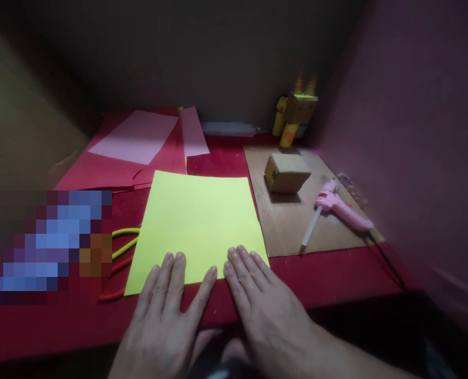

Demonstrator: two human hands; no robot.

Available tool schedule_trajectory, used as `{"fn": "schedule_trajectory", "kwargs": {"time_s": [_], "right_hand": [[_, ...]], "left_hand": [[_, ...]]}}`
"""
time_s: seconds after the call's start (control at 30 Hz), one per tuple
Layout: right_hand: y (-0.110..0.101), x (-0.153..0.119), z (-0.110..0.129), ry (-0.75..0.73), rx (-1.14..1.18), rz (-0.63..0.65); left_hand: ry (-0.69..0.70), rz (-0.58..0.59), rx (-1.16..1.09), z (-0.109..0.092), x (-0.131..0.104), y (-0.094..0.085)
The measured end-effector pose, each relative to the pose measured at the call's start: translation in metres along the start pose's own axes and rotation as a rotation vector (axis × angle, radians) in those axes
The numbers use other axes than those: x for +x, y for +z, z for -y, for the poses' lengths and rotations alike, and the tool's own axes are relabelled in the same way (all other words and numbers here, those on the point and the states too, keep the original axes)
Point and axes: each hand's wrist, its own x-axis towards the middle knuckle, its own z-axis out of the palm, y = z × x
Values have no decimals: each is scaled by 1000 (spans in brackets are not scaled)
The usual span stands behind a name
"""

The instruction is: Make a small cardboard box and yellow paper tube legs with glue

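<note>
Yellow paper (202,221) flat, no fold showing, near edge under left hand (165,318) and right hand (263,300), palms down, gripping nothing; box (288,173) uncovered.

- The head view looks out from above the near edge of the red table (316,279), forward and downward.
- It sits close: the left hand (165,326) and right hand (267,305) lie over that near edge, large at the bottom of the view.
- It faces the table's far edge and the dark wall (178,52) behind, with the pink wall (415,131) along the table's right edge.
</note>
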Motion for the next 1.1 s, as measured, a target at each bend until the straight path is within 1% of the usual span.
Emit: {"fn": "schedule_trajectory", "kwargs": {"time_s": [0.13, 0.27, 0.4, 0.5, 0.57, 0.63, 0.7, 0.73, 0.77, 0.83, 0.87, 0.93, 0.97, 1.0, 1.1], "right_hand": [[-7, -27, -9, 20, -70, -60], [-16, -42, -14, 18, -129, -73], [-22, -48, -20, 13, -168, -108], [-25, -50, -23, 33, -172, -137], [-28, -50, -24, 47, -160, -171], [-32, -48, -26, 30, -153, -190], [-36, -43, -27, 7, -152, -226], [-37, -39, -27, 3, -147, -256], [-38, -35, -27, 8, -137, -288], [-37, -25, -26, 27, -109, -316], [-35, -20, -25, 26, -97, -305], [-29, -12, -24, -4, -88, -254], [-26, -10, -24, -23, -89, -228], [-22, -8, -24, -39, -89, -208], [-14, -7, -25, -47, -85, -189]], "left_hand": [[-40, -22, -22, 0, -2, 0], [2, -41, 21, 0, -3, -1], [8, -63, 53, -1, 0, -3], [14, -68, 67, -3, 0, 0], [23, -103, 65, -2, -2, 2], [55, -160, 20, 4, -6, 1], [56, -220, -67, 17, -10, -5], [9, -249, -112, 25, -12, -9], [-81, -282, -142, 34, -12, -14], [-335, -323, -164, 51, -8, -23], [-454, -293, -150, 58, -5, -27], [-636, -194, -207, 67, 2, -31], [-693, -130, -248, 69, 6, -31], [-731, -100, -275, 70, 9, -31], [-784, -51, -363, 65, 16, -28]]}}
